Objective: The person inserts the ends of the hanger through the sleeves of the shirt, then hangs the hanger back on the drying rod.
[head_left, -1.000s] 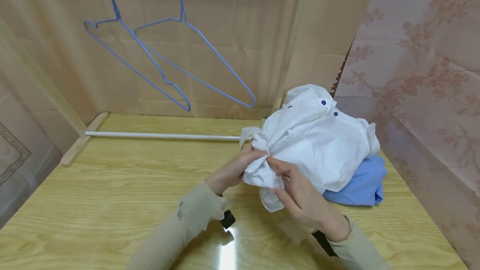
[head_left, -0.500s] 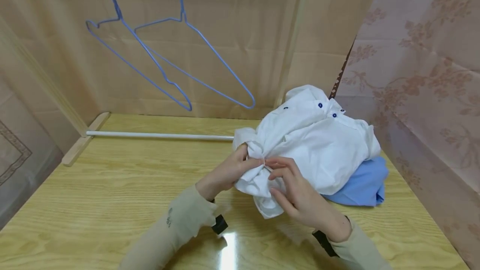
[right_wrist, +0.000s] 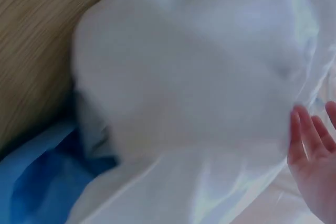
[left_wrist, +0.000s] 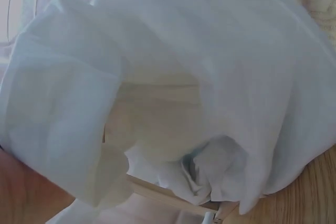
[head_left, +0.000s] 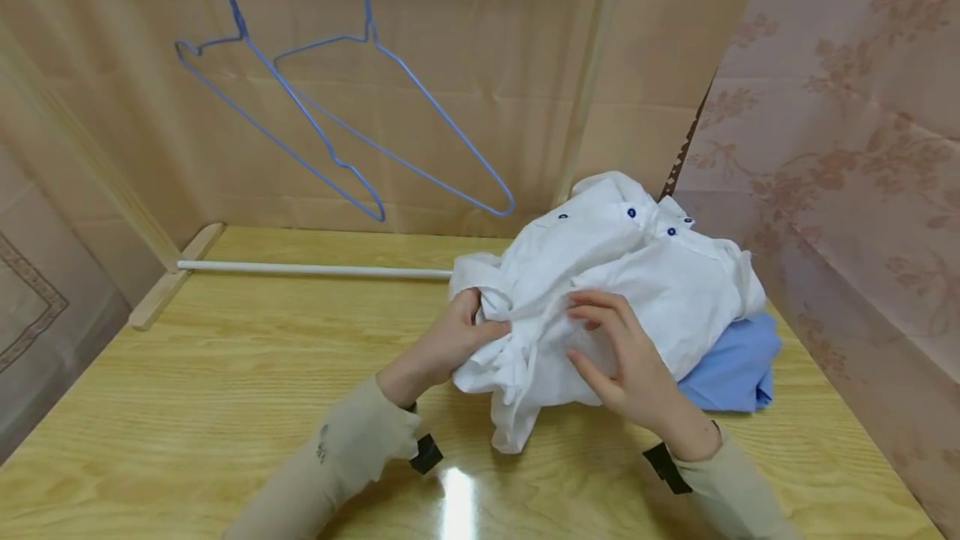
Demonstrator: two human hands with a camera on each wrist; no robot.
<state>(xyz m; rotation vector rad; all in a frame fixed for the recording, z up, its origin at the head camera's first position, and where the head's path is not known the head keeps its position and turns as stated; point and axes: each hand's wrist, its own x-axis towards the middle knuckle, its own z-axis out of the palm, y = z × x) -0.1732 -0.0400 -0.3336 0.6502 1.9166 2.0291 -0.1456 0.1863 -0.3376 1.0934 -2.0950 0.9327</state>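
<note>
Your wooden table bears a bunched white shirt at the right, blue cloth showing beneath its right side. Your left hand pinches the shirt's left part; your right hand, fingers loosely spread, hovers at it, contact unclear. Dark buttons dot its far part.

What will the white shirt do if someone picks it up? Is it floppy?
The white shirt will probably flop, since it lies in soft folds and bunches up at the left hand. It is likely light, because the cloth looks thin.
</note>
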